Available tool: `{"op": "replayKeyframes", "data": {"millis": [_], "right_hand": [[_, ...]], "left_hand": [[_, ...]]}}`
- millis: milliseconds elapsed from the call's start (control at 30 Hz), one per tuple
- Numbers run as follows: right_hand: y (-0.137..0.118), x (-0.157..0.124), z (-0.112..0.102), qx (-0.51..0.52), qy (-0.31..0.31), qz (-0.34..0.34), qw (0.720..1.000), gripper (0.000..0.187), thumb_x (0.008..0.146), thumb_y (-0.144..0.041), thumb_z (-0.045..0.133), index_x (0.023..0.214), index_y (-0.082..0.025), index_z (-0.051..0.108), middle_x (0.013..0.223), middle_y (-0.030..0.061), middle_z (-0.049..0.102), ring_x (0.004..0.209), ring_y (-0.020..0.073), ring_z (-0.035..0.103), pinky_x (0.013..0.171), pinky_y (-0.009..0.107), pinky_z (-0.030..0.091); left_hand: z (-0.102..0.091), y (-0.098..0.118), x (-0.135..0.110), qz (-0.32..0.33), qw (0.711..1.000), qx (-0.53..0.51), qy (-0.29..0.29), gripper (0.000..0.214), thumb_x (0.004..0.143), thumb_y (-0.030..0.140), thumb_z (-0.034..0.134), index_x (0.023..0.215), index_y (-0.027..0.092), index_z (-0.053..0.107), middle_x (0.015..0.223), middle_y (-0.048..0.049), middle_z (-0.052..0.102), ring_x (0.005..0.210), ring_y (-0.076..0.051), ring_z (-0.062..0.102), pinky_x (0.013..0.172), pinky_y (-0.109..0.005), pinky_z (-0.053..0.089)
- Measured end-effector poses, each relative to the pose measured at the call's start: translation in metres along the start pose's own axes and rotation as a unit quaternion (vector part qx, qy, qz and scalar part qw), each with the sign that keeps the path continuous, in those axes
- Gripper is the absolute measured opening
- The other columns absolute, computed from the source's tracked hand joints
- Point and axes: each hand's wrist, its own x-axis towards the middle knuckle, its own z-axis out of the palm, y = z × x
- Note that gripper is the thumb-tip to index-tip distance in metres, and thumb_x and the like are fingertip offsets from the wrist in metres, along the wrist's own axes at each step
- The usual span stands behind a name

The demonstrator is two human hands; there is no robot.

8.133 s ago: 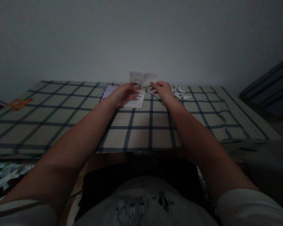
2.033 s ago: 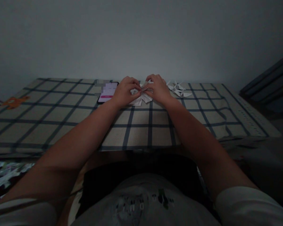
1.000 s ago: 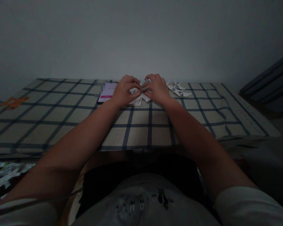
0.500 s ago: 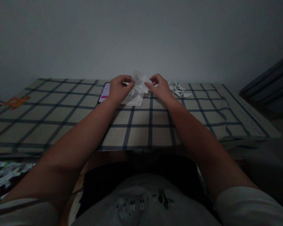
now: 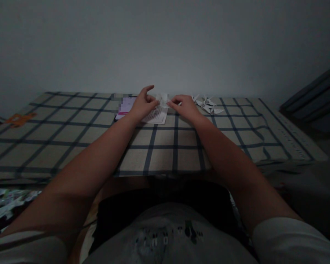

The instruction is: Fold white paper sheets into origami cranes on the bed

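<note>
My left hand [image 5: 142, 104] and my right hand [image 5: 184, 105] meet at the far middle of a checked table [image 5: 71, 135]. Between them is a small folded piece of printed paper [image 5: 163, 99], pinched at each side by the fingertips of both hands. The left index finger sticks up, the other fingers are curled. Below the hands lies a flat printed sheet [image 5: 156, 116] on the cloth.
A phone [image 5: 125, 106] with a lit screen lies just left of my left hand. Folded white paper figures [image 5: 207, 103] sit to the right of my right hand. An orange object [image 5: 18, 119] lies at the far left. A wall rises behind the table.
Half a second ago the paper was held up and more open; now it is lower and smaller between the fingertips. Earlier still, both hands were pressing it against the table.
</note>
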Motion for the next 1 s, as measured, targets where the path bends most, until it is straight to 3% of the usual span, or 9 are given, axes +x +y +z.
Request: {"op": "replayKeyframes", "data": {"millis": [100,200,467,667,1000], "right_hand": [[0.000,-0.001,0.000,0.014,-0.021,0.004,1.000,0.025,0.094,-0.038,0.068,0.082,-0.017,0.073,0.086,0.0070,0.073,0.082,0.0198,0.063,0.078,0.033,0.045],[-0.001,-0.002,-0.001,0.034,-0.046,0.014,0.998,0.030,0.091,-0.045,0.071,0.081,-0.017,0.074,0.085,0.0072,0.074,0.082,0.0203,0.063,0.078,0.033,0.046],[-0.010,-0.004,-0.001,0.095,-0.045,0.011,0.994,0.033,0.092,-0.049,0.069,0.094,-0.018,0.079,0.097,0.0082,0.077,0.092,0.0209,0.066,0.085,0.032,0.049],[-0.004,-0.002,0.000,0.095,-0.045,0.006,0.994,0.037,0.090,-0.054,0.071,0.089,-0.018,0.080,0.092,0.0079,0.076,0.089,0.0211,0.066,0.084,0.033,0.048],[0.000,0.001,0.000,0.052,-0.034,-0.002,0.998,0.032,0.087,-0.049,0.074,0.086,-0.017,0.076,0.087,0.0071,0.071,0.083,0.0194,0.061,0.077,0.032,0.046]], "left_hand": [[-0.001,0.008,-0.004,-0.012,0.999,0.000,-0.038,0.041,0.073,0.024,0.071,0.114,0.017,0.073,0.101,-0.0068,0.078,0.090,-0.020,0.072,0.090,-0.037,0.057],[-0.002,0.016,-0.010,-0.031,0.998,0.004,-0.049,0.031,0.075,0.032,0.072,0.101,0.016,0.078,0.103,-0.0087,0.080,0.097,-0.024,0.072,0.093,-0.039,0.057],[-0.001,0.026,-0.016,0.015,0.996,0.006,-0.091,0.050,0.076,0.044,0.080,0.119,0.017,0.079,0.118,-0.0110,0.080,0.108,-0.026,0.071,0.100,-0.038,0.054],[-0.002,0.029,-0.017,0.008,0.993,0.002,-0.119,0.055,0.075,0.059,0.082,0.112,0.019,0.082,0.120,-0.0115,0.080,0.114,-0.028,0.071,0.104,-0.040,0.052],[-0.002,0.028,-0.017,0.017,0.990,0.004,-0.138,0.047,0.080,0.058,0.076,0.109,0.021,0.084,0.115,-0.0104,0.080,0.110,-0.027,0.071,0.100,-0.038,0.053]]}}
